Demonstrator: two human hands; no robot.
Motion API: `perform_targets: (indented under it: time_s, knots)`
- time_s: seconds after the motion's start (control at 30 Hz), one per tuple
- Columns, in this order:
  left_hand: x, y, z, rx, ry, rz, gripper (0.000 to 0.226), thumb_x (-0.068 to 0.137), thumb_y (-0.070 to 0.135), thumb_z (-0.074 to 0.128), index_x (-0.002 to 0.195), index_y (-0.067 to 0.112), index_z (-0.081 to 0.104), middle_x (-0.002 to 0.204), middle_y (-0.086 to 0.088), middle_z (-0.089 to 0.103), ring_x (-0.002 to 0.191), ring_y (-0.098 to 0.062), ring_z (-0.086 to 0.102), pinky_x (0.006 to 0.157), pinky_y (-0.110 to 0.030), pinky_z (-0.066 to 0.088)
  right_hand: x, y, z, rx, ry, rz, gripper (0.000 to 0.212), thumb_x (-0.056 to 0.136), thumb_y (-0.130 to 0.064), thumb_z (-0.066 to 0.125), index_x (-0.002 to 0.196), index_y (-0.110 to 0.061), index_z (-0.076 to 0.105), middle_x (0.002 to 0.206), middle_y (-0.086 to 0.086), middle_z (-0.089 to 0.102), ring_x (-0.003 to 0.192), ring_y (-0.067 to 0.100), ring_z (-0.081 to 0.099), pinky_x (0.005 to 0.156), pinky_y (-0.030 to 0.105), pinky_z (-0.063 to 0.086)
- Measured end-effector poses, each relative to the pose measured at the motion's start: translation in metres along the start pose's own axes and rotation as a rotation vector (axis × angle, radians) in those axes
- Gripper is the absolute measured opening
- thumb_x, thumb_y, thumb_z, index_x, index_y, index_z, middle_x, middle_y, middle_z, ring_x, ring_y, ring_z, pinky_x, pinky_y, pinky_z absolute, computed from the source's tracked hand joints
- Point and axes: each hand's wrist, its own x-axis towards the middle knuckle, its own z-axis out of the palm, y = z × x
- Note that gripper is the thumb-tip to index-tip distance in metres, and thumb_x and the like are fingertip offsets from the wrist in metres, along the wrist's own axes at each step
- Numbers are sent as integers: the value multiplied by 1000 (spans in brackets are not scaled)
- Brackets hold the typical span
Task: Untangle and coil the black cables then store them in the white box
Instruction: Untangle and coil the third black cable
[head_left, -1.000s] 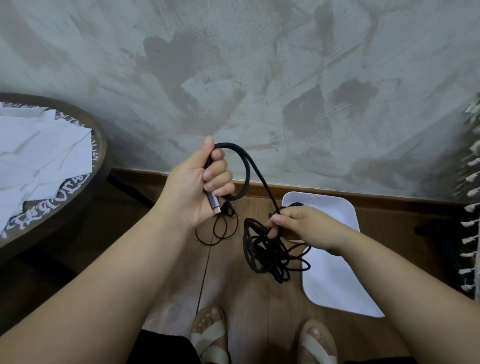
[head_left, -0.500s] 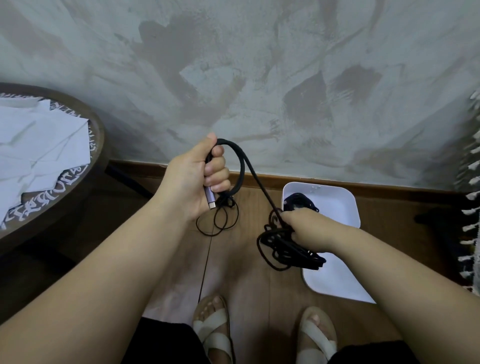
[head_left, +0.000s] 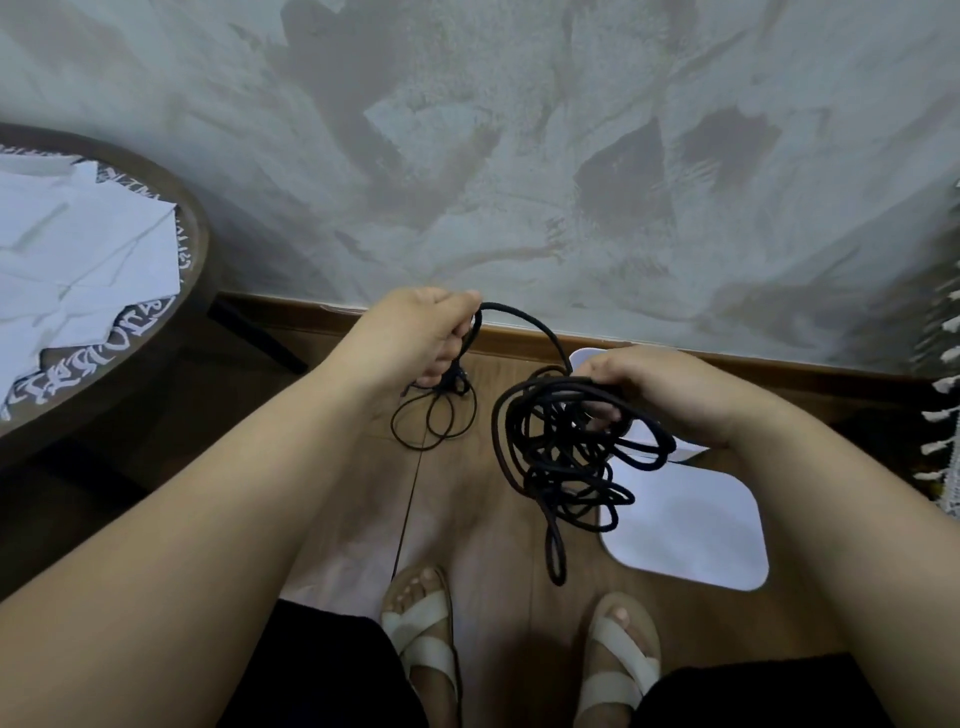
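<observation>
My left hand (head_left: 415, 338) grips one end of a thick black cable, which arcs rightward from its fingers. My right hand (head_left: 670, 395) holds the tangled bundle of that black cable (head_left: 566, 457), whose loops hang down over the wooden floor, one long loop reaching toward my feet. A thinner black cable (head_left: 436, 415) lies in loose loops on the floor below my left hand. The white box (head_left: 691, 525) sits on the floor under my right hand and forearm, partly hidden by them.
A round dark wooden table (head_left: 192, 291) with white papers (head_left: 83, 249) stands at the left. A grey plastered wall with a wooden skirting board (head_left: 779, 369) is straight ahead. My feet in white sandals (head_left: 421, 634) stand below. A fringed fabric (head_left: 943, 415) hangs at the right edge.
My left hand has turned over, so its back faces me and the plug is hidden. My right hand has lifted the tangle, which now hangs in wider, looser loops.
</observation>
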Motion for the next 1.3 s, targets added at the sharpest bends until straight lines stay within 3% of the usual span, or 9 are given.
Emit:
perform_targets:
  time_s: [0.07,0.13,0.23,0.57,0.7,0.8,1.0,1.17,1.3]
  knots:
    - [1,-3,0,54,-34,-16,35,99,27,43,66,16,41,43,6,30,35,-7,22,36,-20,19,0,0,-2,42,-64,-28,23,80,-46,55,70,-28,64,73,0,55,72,17,52,72,31,41]
    - [2,-5,-1,73,-57,-28,34,99,27,44,67,16,42,45,5,30,36,-8,22,37,-20,19,0,1,-3,-73,-113,-41,15,78,-32,72,82,-23,61,76,-7,60,74,9,57,70,21,44]
    - [4,-5,-7,67,-60,-33,34,99,27,44,67,15,42,46,4,30,37,-9,22,37,-20,19,0,1,0,-262,-86,-37,21,80,-2,65,85,-20,56,79,-9,57,69,2,57,67,17,45]
    - [-4,-4,6,626,-169,46,37,95,40,50,66,19,58,41,10,44,32,-1,37,44,-18,33,1,5,-6,-413,9,-147,19,86,-10,65,92,-28,65,89,-15,63,83,1,60,77,20,47]
    - [-2,-5,14,522,-73,126,38,99,37,41,73,18,61,50,7,50,36,1,40,52,-24,33,1,0,-1,-378,42,-194,22,87,-8,65,90,-30,65,77,-29,63,73,-10,58,66,7,41]
    - [-3,-8,29,583,-73,165,39,100,36,39,77,17,64,64,9,63,55,3,50,57,-12,36,0,-1,-2,-330,87,-233,22,84,-8,68,90,-30,67,82,-24,66,80,-4,62,74,12,46]
    - [-4,-9,33,232,-219,-35,35,102,33,35,77,13,48,73,-7,72,32,-5,28,36,-16,24,-4,3,-4,-351,7,-268,21,81,-1,70,86,-21,71,82,-14,65,79,-1,61,71,13,46]
    - [5,-10,5,169,-163,-12,34,100,33,40,75,13,53,41,7,41,34,-6,26,36,-18,23,-9,9,-9,-423,34,-266,28,80,-1,70,84,-29,69,86,-15,67,86,0,62,78,14,49]
    - [-2,-4,-25,48,-295,112,30,90,32,57,68,12,60,41,7,32,35,-8,23,38,-19,20,-6,21,-14,-644,90,-239,50,80,7,62,89,-42,65,94,-12,61,94,-6,49,75,6,39]
